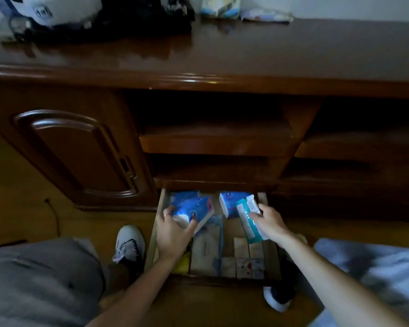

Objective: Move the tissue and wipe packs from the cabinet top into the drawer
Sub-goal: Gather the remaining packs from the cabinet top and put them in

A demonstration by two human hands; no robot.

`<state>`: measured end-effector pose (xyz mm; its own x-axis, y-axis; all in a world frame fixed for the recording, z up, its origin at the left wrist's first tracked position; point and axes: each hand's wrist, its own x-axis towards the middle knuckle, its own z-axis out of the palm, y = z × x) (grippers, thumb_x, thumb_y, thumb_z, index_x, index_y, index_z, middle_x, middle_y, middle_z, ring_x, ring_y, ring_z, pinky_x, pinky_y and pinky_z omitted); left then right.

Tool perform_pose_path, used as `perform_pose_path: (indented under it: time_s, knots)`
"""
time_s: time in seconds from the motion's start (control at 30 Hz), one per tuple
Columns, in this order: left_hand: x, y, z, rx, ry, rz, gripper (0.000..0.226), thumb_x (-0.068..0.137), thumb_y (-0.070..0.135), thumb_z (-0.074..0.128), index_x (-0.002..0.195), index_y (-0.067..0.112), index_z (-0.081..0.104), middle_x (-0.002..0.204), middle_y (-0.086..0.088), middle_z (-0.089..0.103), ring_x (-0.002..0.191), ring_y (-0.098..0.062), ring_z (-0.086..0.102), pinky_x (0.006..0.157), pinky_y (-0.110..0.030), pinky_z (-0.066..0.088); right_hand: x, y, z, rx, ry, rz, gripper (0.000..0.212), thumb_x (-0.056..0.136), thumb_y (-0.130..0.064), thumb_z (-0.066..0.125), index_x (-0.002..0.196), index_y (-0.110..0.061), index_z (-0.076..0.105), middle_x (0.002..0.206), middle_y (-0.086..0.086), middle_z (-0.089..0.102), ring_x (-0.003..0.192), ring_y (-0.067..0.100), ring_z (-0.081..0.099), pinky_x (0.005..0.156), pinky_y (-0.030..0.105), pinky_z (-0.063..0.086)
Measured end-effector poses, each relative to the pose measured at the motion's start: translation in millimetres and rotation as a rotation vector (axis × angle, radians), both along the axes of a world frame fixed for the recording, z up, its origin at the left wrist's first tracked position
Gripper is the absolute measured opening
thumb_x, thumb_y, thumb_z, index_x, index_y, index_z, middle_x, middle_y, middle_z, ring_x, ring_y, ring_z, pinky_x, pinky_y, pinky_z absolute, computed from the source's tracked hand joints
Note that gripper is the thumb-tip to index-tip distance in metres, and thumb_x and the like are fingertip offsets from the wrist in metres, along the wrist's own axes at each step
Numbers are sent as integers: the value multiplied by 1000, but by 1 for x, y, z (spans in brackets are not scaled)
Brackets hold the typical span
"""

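Note:
The bottom drawer [154, 230] of the dark wooden cabinet stands pulled open below me. My left hand [174, 234] grips a blue tissue pack [191, 207] over the drawer's back left part. My right hand [270, 224] holds a teal and white wipe pack [247, 220] upright over the right side. Another blue and white tissue pack [229, 202] lies at the drawer's back. Several pale packs [206, 251] fill its front. On the cabinet top [293, 50], a tissue pack [220, 7] and a flat wipe pack [267, 15] rest against the wall.
A dark bag [132, 17] and a white bundle [54, 8] sit at the cabinet top's left end. Open shelves [217, 135] lie above the drawer, a closed door [73, 152] to the left. My knees and shoes [129, 244] flank the drawer on the wooden floor.

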<state>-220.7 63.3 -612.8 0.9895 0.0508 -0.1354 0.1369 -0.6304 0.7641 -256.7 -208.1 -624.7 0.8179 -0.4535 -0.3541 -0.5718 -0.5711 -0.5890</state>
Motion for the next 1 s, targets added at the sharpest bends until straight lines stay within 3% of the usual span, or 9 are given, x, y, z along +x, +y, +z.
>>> perform_pose_path:
  time_s: [0.13, 0.27, 0.33, 0.43, 0.53, 0.7, 0.83, 0.93, 1.0]
  knots:
    - [14, 7, -28, 242, -161, -64, 79, 74, 54, 77, 134, 11, 50, 133, -11, 46, 121, -29, 44, 87, -40, 51, -1, 1, -49, 19, 134, -17, 51, 101, -36, 58, 147, -18, 50, 122, 4, 67, 94, 16, 65, 75, 28, 54]
    - [7, 27, -63, 521, -90, -106, 90, 60, 62, 80, 121, 3, 50, 112, -17, 52, 103, -35, 52, 82, -47, 50, 3, 8, -74, 25, 119, -37, 58, 100, -31, 58, 150, -33, 31, 84, -10, 59, 58, 8, 63, 46, 22, 42]
    - [0, 30, -75, 586, -77, -121, 102, 56, 63, 81, 129, 2, 45, 121, -22, 51, 113, -40, 49, 93, -53, 47, 8, 5, -84, 38, 70, -14, 61, 101, -24, 55, 146, -46, 21, 79, -4, 61, 50, 15, 63, 41, 28, 45]
    - [-1, 24, -79, 633, -207, -207, 113, 64, 76, 65, 146, 4, 34, 151, -26, 33, 140, -43, 30, 116, -54, 22, 18, 1, -90, 98, 55, -43, 51, 99, -26, 59, 130, -53, 30, 95, -6, 63, 70, 20, 70, 64, 42, 62]
    - [7, 14, -77, 646, -259, -306, 104, 76, 78, 51, 152, 12, 27, 160, -21, 21, 148, -39, 19, 119, -52, 15, 23, 2, -94, 105, 69, -41, 42, 91, -37, 68, 120, -48, 39, 104, -10, 62, 96, 22, 67, 88, 48, 56]
    - [17, 24, -85, 696, -98, -438, 94, 77, 59, 67, 155, 27, 23, 157, -17, 23, 135, -44, 32, 96, -57, 47, 22, 0, -106, 102, 81, -215, 41, 97, -25, 62, 129, -34, 39, 109, 1, 64, 85, 21, 68, 81, 49, 60]
    - [20, 25, -88, 784, -22, -391, 102, 62, 71, 62, 149, 32, 25, 145, -14, 30, 112, -43, 43, 80, -49, 49, 22, -7, -109, 147, 91, -317, 39, 96, -13, 63, 129, -20, 44, 115, 9, 64, 90, 21, 68, 73, 38, 60]
    - [13, 24, -91, 804, -52, -362, 101, 58, 69, 61, 144, 23, 34, 139, -17, 36, 113, -43, 43, 81, -50, 48, 28, -7, -110, 239, 91, -285, 40, 95, -13, 64, 130, -19, 46, 112, 5, 63, 90, 18, 67, 67, 31, 56]
    - [11, 20, -88, 769, -76, -328, 94, 61, 65, 64, 137, 15, 41, 138, -18, 39, 124, -42, 39, 95, -55, 42, 31, 0, -110, 332, 80, -225, 36, 93, -13, 66, 125, -21, 49, 110, 1, 64, 93, 16, 68, 69, 32, 57]
